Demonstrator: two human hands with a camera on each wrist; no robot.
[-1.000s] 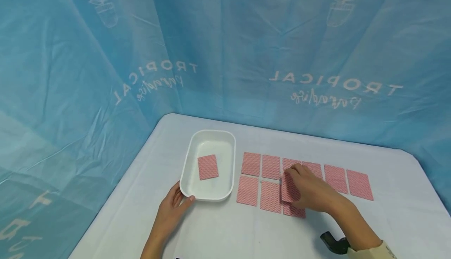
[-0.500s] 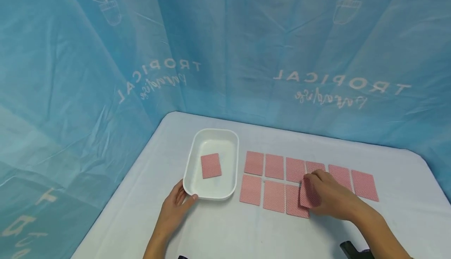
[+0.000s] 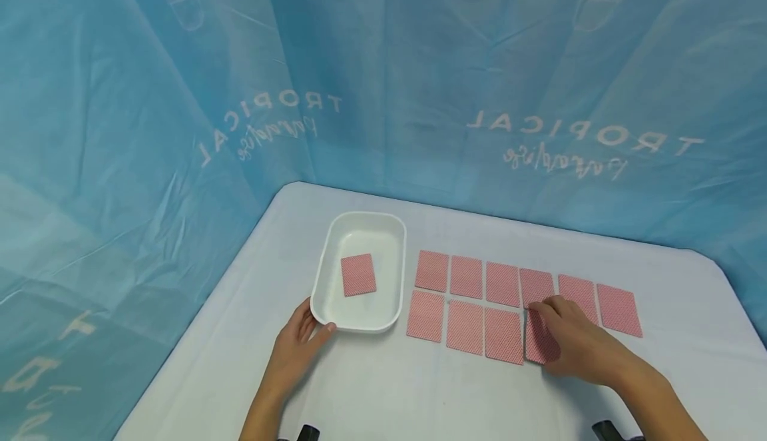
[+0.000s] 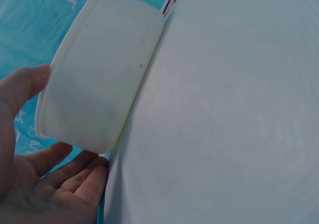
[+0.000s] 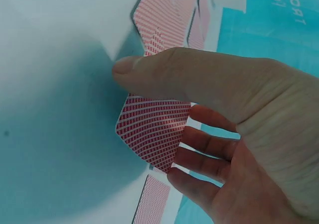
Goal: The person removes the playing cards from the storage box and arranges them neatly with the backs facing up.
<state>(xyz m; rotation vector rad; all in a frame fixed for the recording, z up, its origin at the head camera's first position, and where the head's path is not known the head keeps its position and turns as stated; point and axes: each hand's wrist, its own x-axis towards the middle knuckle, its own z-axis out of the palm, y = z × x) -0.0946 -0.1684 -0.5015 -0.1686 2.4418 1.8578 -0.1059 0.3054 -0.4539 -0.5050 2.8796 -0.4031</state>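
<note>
A red-backed playing card [image 3: 540,340] sits at the right end of the near card row, low over the table or touching it. My right hand [image 3: 578,348] holds it at its edges, thumb on the near edge and fingers opposite, as the right wrist view of the card [image 5: 154,129] shows. At the left, a white plastic tray [image 3: 395,308] has another face-down card [image 3: 358,274] inside. My left hand [image 3: 291,354] grips the tray's near left corner, its thumb on the rim [image 4: 45,92] and fingers against the outer wall.
Two rows of face-down cards lie right of the tray, a longer far row [image 3: 502,284] and a nearer row [image 3: 465,328]. The white-covered table [image 3: 383,388] ends against blue printed curtains [image 3: 431,94]. Dark camera mounts [image 3: 607,430] show near both wrists.
My right hand has carried its card rightward, from above the near row's third card to a spot beside it, and lowered it. The left hand stays at the tray corner.
</note>
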